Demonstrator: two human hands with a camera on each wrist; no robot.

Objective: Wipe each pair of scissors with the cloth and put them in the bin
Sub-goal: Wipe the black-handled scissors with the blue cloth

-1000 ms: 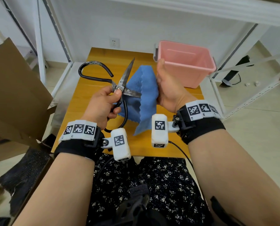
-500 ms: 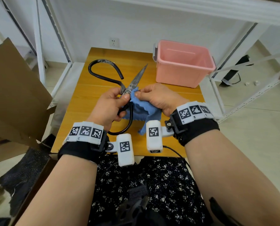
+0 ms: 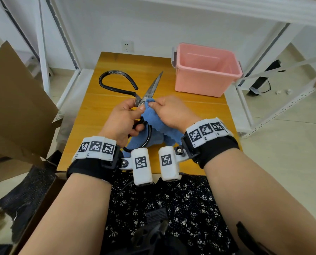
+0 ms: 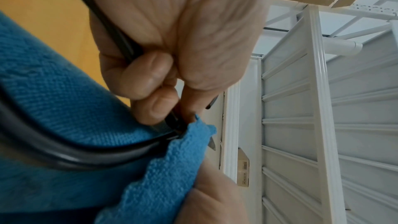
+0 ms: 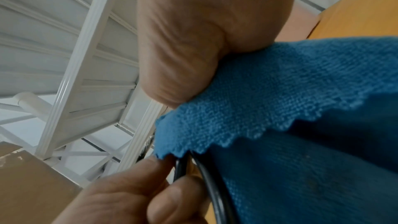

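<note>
The left hand [image 3: 123, 122] grips the scissors [image 3: 144, 97] near the pivot, with the fingers curled round one black handle loop and the thumb on top. The right hand [image 3: 172, 112] pinches a fold of the blue cloth [image 3: 157, 124] against the metal just beside the pivot, so the two hands almost touch. One blade points up and away from the hands, toward the bin [image 3: 206, 70]; the other blade is hidden under the cloth. One handle loop curves out to the left of the left hand, the other loop hangs below it, in front of the cloth. The rest of the cloth hangs down under the right hand, toward the wrists.

The bin is pink and stands beyond the right hand, at the far right corner of the table [image 3: 98, 107]. No scissors show inside it. The table is orange-brown wood, and the hands are above its middle.

Behind the table is a white wall with a socket [image 3: 127, 46]. White metal shelf frames [image 3: 43, 43] stand left and right of the table. A cardboard sheet [image 3: 15, 100] leans to the left of the left hand. To the right of the right hand the floor is of pale tiles, and a black cable lies there. The person sits, and dark cloth with small white flowers covers the lap below the wrists.
</note>
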